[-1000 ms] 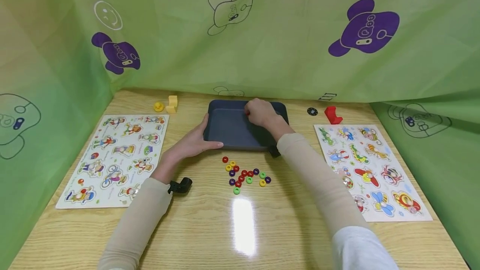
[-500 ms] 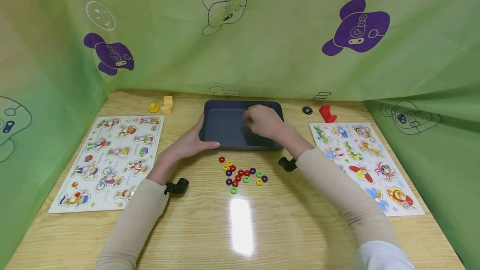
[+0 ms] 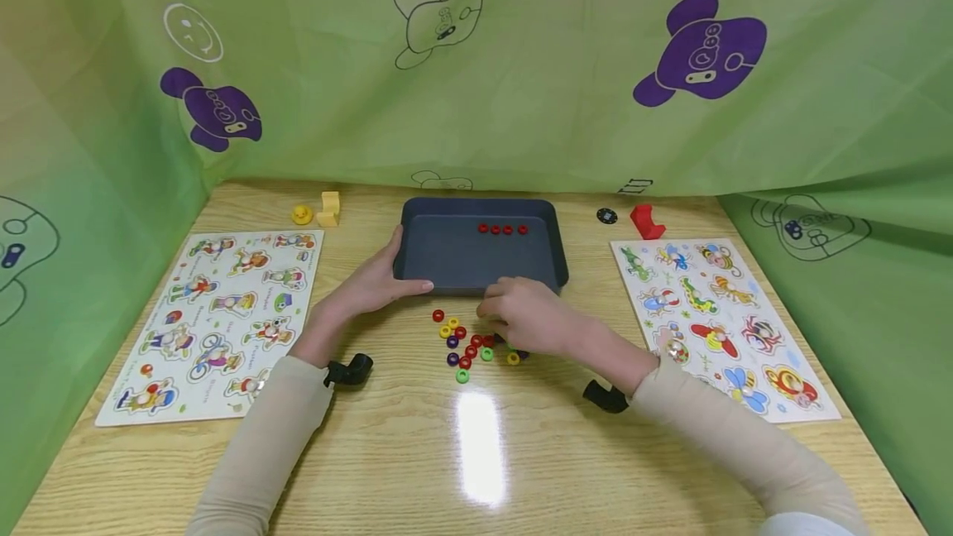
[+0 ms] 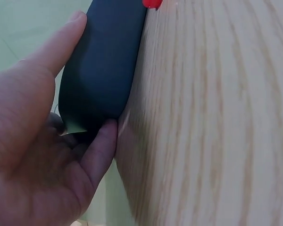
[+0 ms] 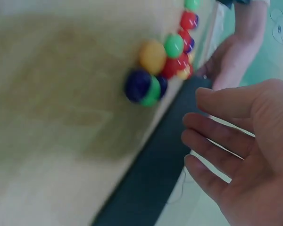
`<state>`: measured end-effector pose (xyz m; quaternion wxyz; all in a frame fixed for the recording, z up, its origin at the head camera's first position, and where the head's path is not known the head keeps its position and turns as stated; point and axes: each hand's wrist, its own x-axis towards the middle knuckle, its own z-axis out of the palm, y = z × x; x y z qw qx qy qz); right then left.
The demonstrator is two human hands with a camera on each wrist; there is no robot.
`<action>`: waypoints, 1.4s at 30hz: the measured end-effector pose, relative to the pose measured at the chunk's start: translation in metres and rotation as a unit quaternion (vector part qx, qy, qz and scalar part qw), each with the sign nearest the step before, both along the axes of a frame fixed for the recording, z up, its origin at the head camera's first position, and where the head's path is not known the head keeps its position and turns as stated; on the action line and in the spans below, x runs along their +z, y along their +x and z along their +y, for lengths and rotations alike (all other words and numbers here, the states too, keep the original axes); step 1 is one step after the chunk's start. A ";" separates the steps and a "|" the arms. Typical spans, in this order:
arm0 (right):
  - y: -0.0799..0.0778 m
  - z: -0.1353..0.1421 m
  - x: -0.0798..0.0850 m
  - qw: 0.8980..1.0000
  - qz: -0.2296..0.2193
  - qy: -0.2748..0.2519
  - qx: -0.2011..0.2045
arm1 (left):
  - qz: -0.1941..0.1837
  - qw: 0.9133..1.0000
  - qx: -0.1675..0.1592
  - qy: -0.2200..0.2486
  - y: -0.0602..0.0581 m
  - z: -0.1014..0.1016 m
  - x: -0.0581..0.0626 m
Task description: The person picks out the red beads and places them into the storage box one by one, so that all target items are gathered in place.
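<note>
My right hand (image 3: pixel 529 317): fingers (image 5: pixel 210 126) lightly bent, slightly spread. They hang over the right part of the loose rings, just in front of the tray, and cover some of the rings. My left hand (image 3: pixel 372 281) holds the tray's near left corner, thumb along the front wall, fingers along the left side.

Tray: shallow, rectangular, dark blue-grey, matte, rounded corners (image 3: pixel 454 259). Sits flat on the light wood-grain worktop (image 3: pixel 402 453). Inside, toward the far wall and right of centre: four small shiny red rings (image 3: pixel 508 230) in a row, apart from each other.

Loose small glossy rings in red, yellow, green and purple (image 3: pixel 471 351): scattered on the worktop in front of the tray, several touching.

Further out, left: white picture-puzzle board with figures (image 3: pixel 246 337); behind it, round yellow toy duck (image 3: pixel 301 214) beside an angular yellow block (image 3: pixel 329 212). Right: white insect-picture puzzle board (image 3: pixel 733 329); behind it, flat black disc (image 3: pixel 606 216) and angular red block (image 3: pixel 646 222). Green printed fabric (image 3: pixel 551 106) behind everything.
</note>
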<state>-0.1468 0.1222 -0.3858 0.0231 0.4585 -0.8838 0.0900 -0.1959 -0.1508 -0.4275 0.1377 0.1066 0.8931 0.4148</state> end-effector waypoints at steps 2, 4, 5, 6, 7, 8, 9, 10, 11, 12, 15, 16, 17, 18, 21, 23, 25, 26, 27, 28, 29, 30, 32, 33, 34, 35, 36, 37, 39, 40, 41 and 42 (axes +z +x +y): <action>0.005 0.000 -0.005 1.000 -0.002 0.012 0.008 | 0.000 1.000 0.004 -0.003 0.000 0.000 0.000; 0.008 0.001 -0.010 1.000 -0.015 0.023 0.010 | 0.000 1.000 0.004 -0.001 -0.001 0.000 0.000; 0.009 0.001 -0.012 0.999 -0.022 0.029 0.010 | -0.001 1.000 0.005 -0.001 -0.001 0.000 0.000; 0.010 0.001 -0.014 0.999 -0.029 0.032 0.009 | -0.002 1.000 0.005 -0.001 -0.001 0.000 -0.001; 0.011 0.001 -0.016 0.999 -0.035 0.035 0.007 | -0.003 1.000 0.005 0.001 -0.001 0.001 -0.001; 0.012 0.001 -0.017 0.999 -0.039 0.036 0.006 | -0.004 1.000 0.005 0.002 -0.001 0.001 -0.001; 0.012 0.000 -0.017 0.999 -0.040 0.036 0.004 | -0.005 1.000 0.005 0.003 -0.001 0.001 -0.001; 0.013 0.000 -0.018 0.999 -0.038 0.037 0.003 | -0.006 1.000 0.006 0.003 -0.001 0.001 -0.001; 0.013 -0.001 -0.018 0.999 -0.036 0.036 0.003 | -0.006 1.000 0.007 0.004 -0.001 0.001 -0.001; 0.013 -0.001 -0.019 0.999 -0.035 0.034 0.003 | -0.006 1.000 0.008 0.003 -0.001 0.000 -0.001; 0.013 -0.003 -0.019 0.999 -0.035 0.033 0.002 | -0.006 1.000 0.012 0.002 -0.001 0.000 -0.001; 0.013 -0.004 -0.020 0.999 -0.037 0.032 0.002 | -0.007 1.000 0.014 0.001 -0.001 0.000 -0.001; 0.012 -0.004 -0.020 0.999 -0.041 0.030 0.003 | -0.006 1.000 0.014 0.000 -0.001 0.000 -0.001; 0.012 -0.004 -0.020 0.999 -0.044 0.027 0.003 | -0.006 1.000 0.014 -0.001 -0.001 0.000 -0.001; 0.009 -0.005 -0.019 0.999 -0.047 0.013 0.007 | -0.004 1.000 0.011 0.000 -0.001 0.000 -0.001; 0.005 -0.005 -0.014 0.999 -0.041 0.000 0.007 | -0.004 1.000 0.011 -0.001 -0.001 0.001 -0.001; -0.001 -0.005 -0.007 0.999 -0.034 -0.018 0.003 | -0.005 1.000 0.010 0.002 -0.001 0.001 0.000; -0.004 -0.005 -0.003 0.999 -0.032 -0.027 -0.003 | -0.005 1.000 0.011 0.003 -0.001 0.001 0.000; -0.008 -0.006 0.001 0.999 -0.030 -0.032 -0.010 | -0.005 1.000 0.012 0.006 0.000 0.000 0.001; -0.012 -0.006 0.005 0.999 -0.031 -0.038 -0.019 | -0.004 1.000 0.010 0.008 -0.001 0.000 0.001; -0.017 -0.006 0.009 0.998 -0.034 -0.045 -0.027 | -0.003 1.000 0.009 0.010 0.000 0.000 0.001; -0.022 -0.006 0.013 0.997 -0.037 -0.050 -0.037 | -0.003 1.000 0.007 0.011 0.000 0.000 0.001; -0.033 -0.008 0.018 0.996 -0.045 -0.060 -0.055 | -0.002 1.000 0.008 0.012 0.000 0.000 0.000; -0.040 -0.009 0.020 0.995 -0.047 -0.064 -0.062 | -0.001 1.000 0.007 0.011 0.000 0.000 0.000; -0.047 -0.010 0.021 0.994 -0.049 -0.068 -0.067 | -0.001 1.000 0.007 0.009 0.000 0.000 0.000; -0.054 -0.012 0.021 0.994 -0.051 -0.072 -0.072 | -0.002 1.000 0.008 0.008 0.000 -0.001 0.000; -0.061 -0.014 0.021 0.993 -0.053 -0.072 -0.077 | -0.002 1.000 0.009 0.007 0.000 -0.001 -0.001; -0.068 -0.015 0.021 0.992 -0.056 -0.072 -0.083 | -0.002 1.000 0.009 0.007 0.000 -0.002 -0.001; -0.082 -0.019 0.019 0.992 -0.057 -0.066 -0.096 | 0.000 1.000 0.008 0.006 -0.001 -0.002 -0.002; -0.089 -0.021 0.018 0.991 -0.063 -0.061 -0.104 | 0.001 1.000 0.007 0.007 -0.001 -0.002 -0.002; -0.095 -0.023 0.016 0.990 -0.069 -0.056 -0.113 | 0.003 1.000 0.005 0.008 -0.001 -0.002 -0.003; -0.102 -0.024 0.015 0.988 -0.075 -0.052 -0.122 | 0.005 1.000 0.004 0.008 -0.002 -0.001 -0.003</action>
